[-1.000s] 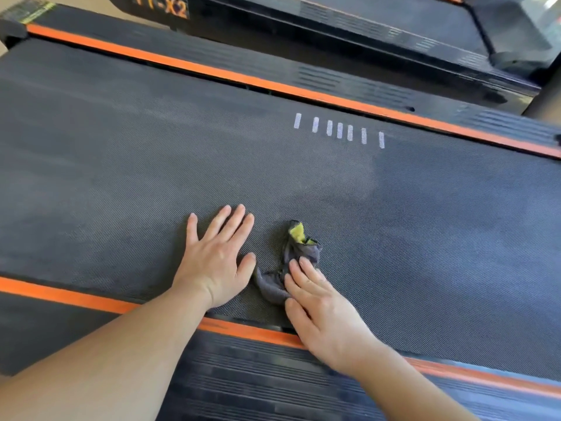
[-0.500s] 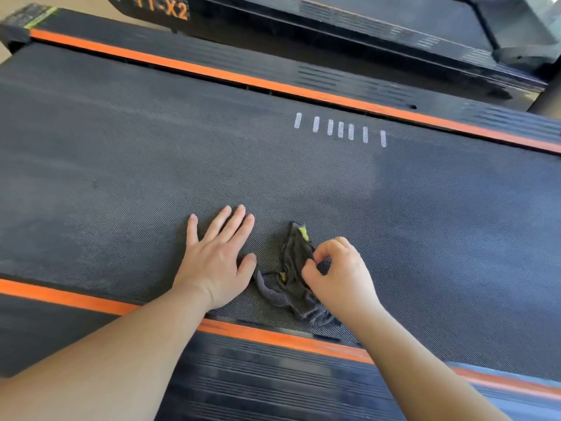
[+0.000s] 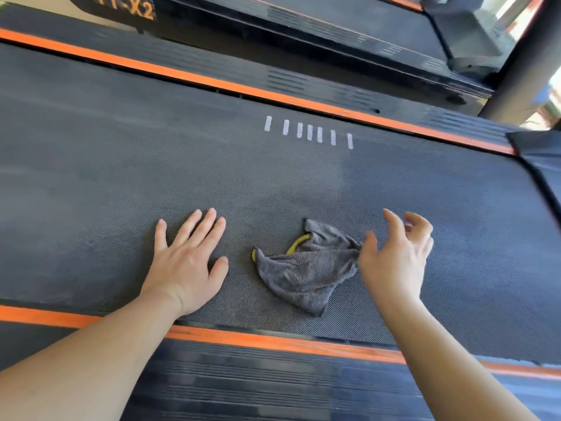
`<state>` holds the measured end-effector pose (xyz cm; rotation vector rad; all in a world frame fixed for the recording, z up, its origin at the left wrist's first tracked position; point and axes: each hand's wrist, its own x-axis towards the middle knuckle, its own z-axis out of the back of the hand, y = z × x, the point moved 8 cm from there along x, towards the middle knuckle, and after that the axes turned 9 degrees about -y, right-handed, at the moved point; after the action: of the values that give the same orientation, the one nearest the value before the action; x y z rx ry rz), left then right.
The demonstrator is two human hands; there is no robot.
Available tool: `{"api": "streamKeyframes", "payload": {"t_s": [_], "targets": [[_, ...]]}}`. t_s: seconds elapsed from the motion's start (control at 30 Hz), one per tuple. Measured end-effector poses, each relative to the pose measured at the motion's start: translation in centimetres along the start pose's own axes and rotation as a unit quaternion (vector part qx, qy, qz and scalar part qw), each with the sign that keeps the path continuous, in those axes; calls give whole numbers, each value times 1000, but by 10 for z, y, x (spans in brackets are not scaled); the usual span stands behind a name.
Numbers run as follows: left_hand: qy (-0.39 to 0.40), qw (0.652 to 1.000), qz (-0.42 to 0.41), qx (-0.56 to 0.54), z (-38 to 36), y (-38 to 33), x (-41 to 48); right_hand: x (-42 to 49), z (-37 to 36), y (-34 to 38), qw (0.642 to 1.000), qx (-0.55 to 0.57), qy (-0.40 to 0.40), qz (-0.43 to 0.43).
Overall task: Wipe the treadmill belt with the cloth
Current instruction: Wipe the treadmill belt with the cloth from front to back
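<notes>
Cloth (image 3: 306, 271) is lying crumpled on the belt (image 3: 121, 177), grey with a bit of yellow trim showing. It sits close to the near stripe (image 3: 273, 341), between the two hands. Left hand (image 3: 188, 259) is planted flat on the belt just left of it, fingers straight and a little spread, thumb pointing toward the cloth but apart from it. Right hand (image 3: 394, 262) is up at the cloth's right edge, fingers apart and loosely bent, not clamped on anything. Its thumb is right by the cloth's corner and I can't tell if it's touching.

Room-wise there's loads of open belt to the left, to the right and further out toward the far stripe (image 3: 212, 83). Out there a row of white marks (image 3: 309, 132) is printed flat on the belt near the far edge. The near edge is tight: the cloth's lower corner almost reaches it, and past the stripe is the ribbed rail (image 3: 243, 384). At the right end a dark cover (image 3: 543, 156) caps the belt. Beyond the far side sit a second treadmill (image 3: 334, 25) and a dark post (image 3: 522, 56) top right, both off the belt.
</notes>
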<state>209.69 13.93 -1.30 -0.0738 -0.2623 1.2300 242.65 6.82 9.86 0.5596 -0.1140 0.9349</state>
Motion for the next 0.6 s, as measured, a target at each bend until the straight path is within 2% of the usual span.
{"api": "streamKeyframes", "payload": {"t_s": [0.03,0.07,0.1,0.17,0.2,0.27,0.37,0.43,0.53,0.6], "targets": [[-2,1000,-1,-1,0,-1,0,-11,-4,15,997,12,5,80],[-3,1000,-2,-1,1,-1,1,-30,-15,33,984,32,44,167],[-3,1000,-3,-3,1,-2,1,-52,-33,46,964,42,118,234],[1,1000,-2,-5,0,-2,1,-98,-72,49,912,-6,289,292],[4,1000,-1,-3,0,-1,1,-110,-83,42,892,-54,328,305],[7,1000,0,-5,-1,0,2,-109,-92,30,877,-106,322,340],[10,1000,-1,-12,-1,0,2,-71,-104,21,893,-126,298,313],[11,1000,-1,-16,-1,0,1,-31,-117,16,918,-154,286,229],[17,1000,3,-14,-1,1,1,-1,-128,13,935,-158,294,117],[23,1000,4,-11,-1,1,2,-3,-128,21,945,-145,266,125]]}}
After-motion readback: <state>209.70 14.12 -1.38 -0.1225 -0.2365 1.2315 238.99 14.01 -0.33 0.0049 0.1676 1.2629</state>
